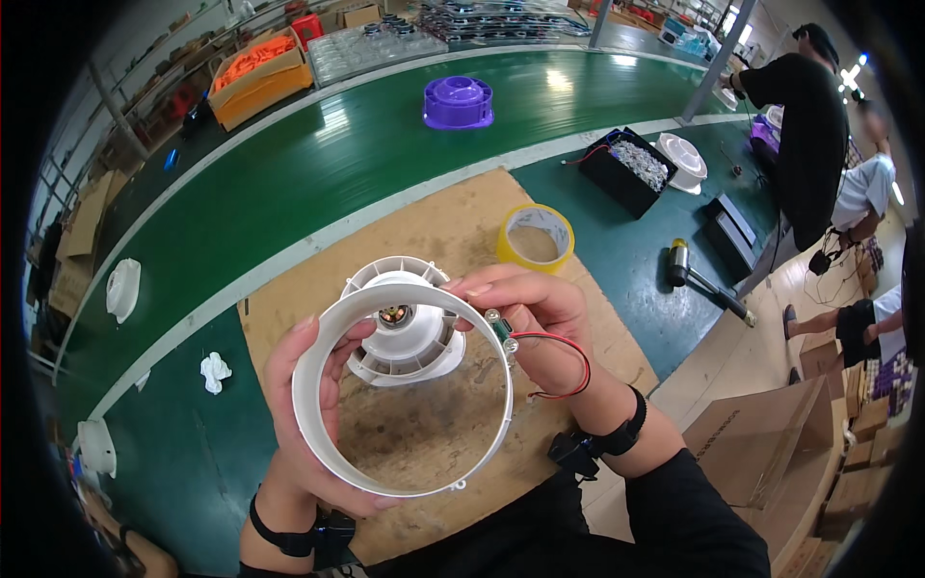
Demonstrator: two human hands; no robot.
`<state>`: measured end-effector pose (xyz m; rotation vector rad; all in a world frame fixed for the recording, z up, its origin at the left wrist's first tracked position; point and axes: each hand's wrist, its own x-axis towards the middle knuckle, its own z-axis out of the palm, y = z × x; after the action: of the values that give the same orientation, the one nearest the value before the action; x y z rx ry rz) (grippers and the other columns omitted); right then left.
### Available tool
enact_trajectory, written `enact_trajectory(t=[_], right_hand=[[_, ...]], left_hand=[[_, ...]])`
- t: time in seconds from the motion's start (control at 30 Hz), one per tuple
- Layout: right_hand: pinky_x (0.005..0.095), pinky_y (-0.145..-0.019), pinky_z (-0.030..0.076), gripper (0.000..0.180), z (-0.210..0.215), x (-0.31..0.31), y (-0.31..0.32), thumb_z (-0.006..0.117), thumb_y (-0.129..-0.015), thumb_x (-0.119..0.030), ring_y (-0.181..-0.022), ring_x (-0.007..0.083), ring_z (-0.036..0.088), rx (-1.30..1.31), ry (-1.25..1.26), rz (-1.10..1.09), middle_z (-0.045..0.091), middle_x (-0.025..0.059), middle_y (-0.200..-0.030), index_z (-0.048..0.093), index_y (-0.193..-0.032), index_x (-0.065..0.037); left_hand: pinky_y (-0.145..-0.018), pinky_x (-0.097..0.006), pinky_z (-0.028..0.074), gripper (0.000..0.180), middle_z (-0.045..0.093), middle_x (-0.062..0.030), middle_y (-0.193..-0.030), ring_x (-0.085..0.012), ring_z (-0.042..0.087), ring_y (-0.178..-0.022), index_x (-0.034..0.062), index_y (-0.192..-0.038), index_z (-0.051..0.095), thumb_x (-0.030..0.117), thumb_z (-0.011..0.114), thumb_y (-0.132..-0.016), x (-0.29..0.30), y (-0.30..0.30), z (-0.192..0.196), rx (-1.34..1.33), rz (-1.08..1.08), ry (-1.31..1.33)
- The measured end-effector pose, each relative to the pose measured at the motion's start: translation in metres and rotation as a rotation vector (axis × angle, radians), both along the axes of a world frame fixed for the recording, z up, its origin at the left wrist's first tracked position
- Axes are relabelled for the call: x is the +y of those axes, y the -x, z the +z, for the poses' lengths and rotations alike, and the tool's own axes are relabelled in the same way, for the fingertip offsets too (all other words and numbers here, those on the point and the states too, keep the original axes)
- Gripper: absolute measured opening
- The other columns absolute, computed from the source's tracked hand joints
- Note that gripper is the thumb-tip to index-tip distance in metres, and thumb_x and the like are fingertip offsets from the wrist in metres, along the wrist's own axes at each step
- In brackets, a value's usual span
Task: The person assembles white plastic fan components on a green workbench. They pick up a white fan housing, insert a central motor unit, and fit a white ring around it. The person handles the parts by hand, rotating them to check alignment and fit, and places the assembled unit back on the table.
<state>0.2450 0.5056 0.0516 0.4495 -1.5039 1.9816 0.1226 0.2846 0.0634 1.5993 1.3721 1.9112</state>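
Note:
My left hand grips the left side of a white plastic ring, with fingers inside it and the thumb outside. The ring is tilted up above the board. At its upper right, my right hand has its fingers closed on the rim. A small green circuit board sits at the rim beside those fingers, with red and black wires looping from it. Behind the ring, a white round slotted housing rests on the board, metal contacts visible in its centre; the ring partly hides it.
Beneath lies a brown work board, with a yellow tape roll on it. A black parts box and a heat gun stand to the right. Beyond, a green conveyor carries a purple housing. People work at right.

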Motion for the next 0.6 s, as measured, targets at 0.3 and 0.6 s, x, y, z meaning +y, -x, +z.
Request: enact_trajectory(t=[0.3, 0.6], right_hand=[[0.0335, -0.088, 0.054, 0.029, 0.0, -0.002, 0.004, 0.048, -0.105, -0.017, -0.103, 0.0204, 0.066, -0.24, 0.078, -0.087, 0.066, 0.0154, -0.121, 0.058, -0.127, 0.0], [0.0312, -0.08, 0.052, 0.047, 0.006, 0.009, 0.008, 0.041, -0.106, -0.031, -0.092, 0.0191, 0.067, -0.425, 0.35, 0.029, 0.063, 0.0178, -0.125, 0.041, -0.141, 0.0]], left_hand=[[-0.118, -0.05, 0.029, 0.129, 0.041, -0.0216, -0.144, -0.0345, 0.045, -0.135, 0.0105, -0.151, 0.017, 0.027, 0.098, -0.052, 0.0, 0.005, 0.004, 0.13, 0.121, -0.046], [-0.113, -0.044, 0.036, 0.103, 0.039, -0.0146, -0.137, -0.0269, 0.045, -0.133, 0.01, -0.14, 0.026, 0.034, 0.092, -0.066, -0.003, 0.03, -0.016, -0.193, 0.475, 0.012]])
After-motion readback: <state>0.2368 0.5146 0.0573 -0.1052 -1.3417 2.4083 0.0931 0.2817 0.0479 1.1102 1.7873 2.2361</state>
